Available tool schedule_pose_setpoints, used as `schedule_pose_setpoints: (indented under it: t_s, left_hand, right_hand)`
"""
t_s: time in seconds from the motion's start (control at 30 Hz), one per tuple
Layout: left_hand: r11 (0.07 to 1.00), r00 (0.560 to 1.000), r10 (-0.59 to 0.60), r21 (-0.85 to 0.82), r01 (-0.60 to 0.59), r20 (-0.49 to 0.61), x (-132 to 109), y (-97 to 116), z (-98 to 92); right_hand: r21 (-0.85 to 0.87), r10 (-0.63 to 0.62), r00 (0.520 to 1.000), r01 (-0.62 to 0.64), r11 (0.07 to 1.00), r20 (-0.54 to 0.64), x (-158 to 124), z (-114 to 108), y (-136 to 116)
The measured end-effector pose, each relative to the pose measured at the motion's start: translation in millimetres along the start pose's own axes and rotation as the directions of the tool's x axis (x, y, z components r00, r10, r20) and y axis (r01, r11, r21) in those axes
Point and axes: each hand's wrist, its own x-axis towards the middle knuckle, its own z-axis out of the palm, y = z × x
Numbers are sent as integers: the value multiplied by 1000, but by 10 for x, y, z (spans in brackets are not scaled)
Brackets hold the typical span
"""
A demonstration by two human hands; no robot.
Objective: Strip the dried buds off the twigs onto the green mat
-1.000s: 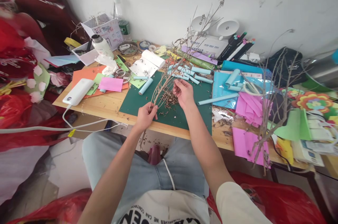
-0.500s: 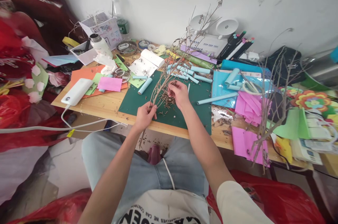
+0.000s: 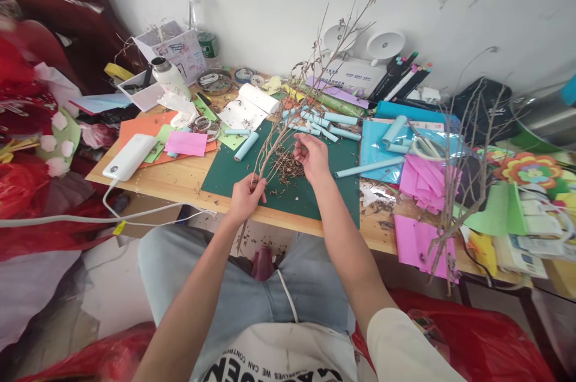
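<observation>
My left hand [image 3: 248, 196] is wrapped round the lower stems of a dry branch [image 3: 269, 151], holding it tilted across the table's front edge. Its thin twigs, with a few shrivelled leaves, fan up and away to the right, in front of the wall. My right hand [image 3: 314, 158] hovers just right of the branch, fingers curled together in a pinch; whatever they hold is too small to make out. Below it, a heap of brown dried leaf bits [image 3: 288, 169] lies on the dark green cutting mat [image 3: 234, 175].
Light blue paper rolls [image 3: 344, 119] lie behind the mat. At right are scissors [image 3: 427, 148], pink crepe paper [image 3: 423, 181] and a second bare branch [image 3: 472, 202]. A white power bank [image 3: 130, 157] with a cable and an open bottle [image 3: 168, 76] stand at left.
My right hand has moved slightly right, away from the branch stems, uncovering more of the leaf heap. My left hand keeps its hold on the branch in the same place.
</observation>
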Motion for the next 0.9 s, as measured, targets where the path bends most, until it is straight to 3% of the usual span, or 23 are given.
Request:
schedule_pose_setpoints:
  t_s: [0.27,0.57,0.73,0.9]
  left_hand:
    - [999,1000,8,52,-9,7,-1,4,-9]
    - [998,1000,8,60,-8,-2,-2,6,-6]
    - [999,1000,19,43,-19,-13,-4,7,-1]
    - [1000,1000,16,23,-16,-14,-5,3,-2]
  right_hand:
    - [83,-74,996,77,994,-41,37,-21,35]
    - [-98,-212,973,203,974,-88,18,32,54]
    - [-460,-417,908,359,812,-28,-55,33,78]
    - [-624,-460,882,414,662,96,-94,34,94]
